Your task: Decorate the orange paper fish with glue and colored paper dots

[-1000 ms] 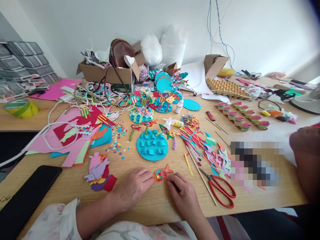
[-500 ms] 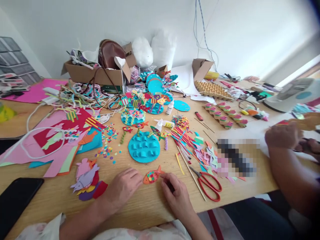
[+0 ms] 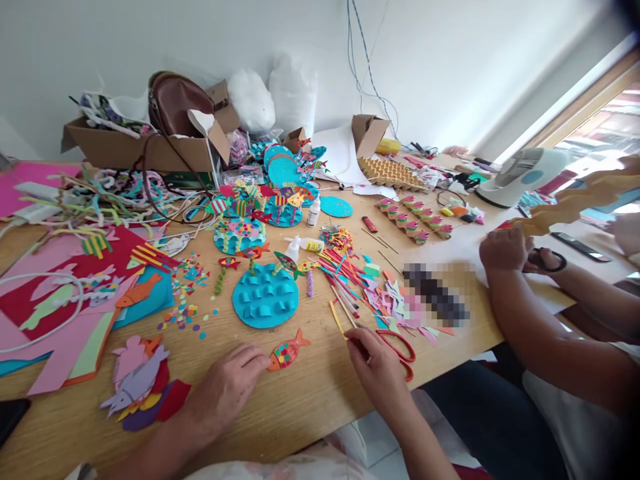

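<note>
An orange paper fish with coloured dots lies on the table, its head at the fingertips of my left hand. The fingers of that hand are pressed together at the fish's nose. My right hand is closed, its fingertips at the end of a yellow paper strip and over a thin wooden stick; which of these it grips is hidden. Red-handled scissors lie partly behind this hand. Beyond the fish is a round blue paper piece with raised loops.
Paper fish cutouts are piled at left, beside coloured sheets. Loose dots, glue bottles and paper scraps lie around. At right, another person's hands hold black scissors and a wavy cardboard piece.
My right hand has left the fish's tail and moved right to the yellow strip and stick. My left hand stays at the fish, now more tilted. The view has turned right.
</note>
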`<state>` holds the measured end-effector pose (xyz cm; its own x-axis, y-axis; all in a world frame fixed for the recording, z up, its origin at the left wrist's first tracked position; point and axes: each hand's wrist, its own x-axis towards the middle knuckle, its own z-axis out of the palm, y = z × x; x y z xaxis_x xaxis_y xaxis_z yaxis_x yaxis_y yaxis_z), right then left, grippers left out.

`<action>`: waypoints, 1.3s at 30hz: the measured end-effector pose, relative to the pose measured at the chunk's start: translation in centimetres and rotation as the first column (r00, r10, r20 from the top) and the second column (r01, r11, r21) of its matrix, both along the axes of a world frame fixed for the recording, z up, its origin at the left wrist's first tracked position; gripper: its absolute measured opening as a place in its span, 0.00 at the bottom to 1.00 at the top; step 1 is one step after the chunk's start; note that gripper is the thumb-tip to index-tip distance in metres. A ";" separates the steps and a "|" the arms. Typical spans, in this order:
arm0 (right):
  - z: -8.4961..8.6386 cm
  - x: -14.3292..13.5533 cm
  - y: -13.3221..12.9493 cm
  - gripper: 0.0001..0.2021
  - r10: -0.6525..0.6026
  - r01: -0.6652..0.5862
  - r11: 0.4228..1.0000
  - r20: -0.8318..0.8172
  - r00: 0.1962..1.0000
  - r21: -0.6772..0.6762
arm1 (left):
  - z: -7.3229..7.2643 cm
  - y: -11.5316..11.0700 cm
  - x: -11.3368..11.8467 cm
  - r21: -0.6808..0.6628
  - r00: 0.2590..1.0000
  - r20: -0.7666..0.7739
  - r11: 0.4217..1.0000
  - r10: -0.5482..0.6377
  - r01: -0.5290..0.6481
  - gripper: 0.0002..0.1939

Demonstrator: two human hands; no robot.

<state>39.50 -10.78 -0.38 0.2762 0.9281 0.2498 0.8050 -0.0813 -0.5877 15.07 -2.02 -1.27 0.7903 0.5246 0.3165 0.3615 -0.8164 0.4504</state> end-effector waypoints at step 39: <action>0.2 7.8 -2.7 0.05 0.083 0.200 0.802 0.437 0.896 -0.563 | 2.2 3.0 -4.7 0.022 0.926 0.103 0.930 0.362 -0.366 0.11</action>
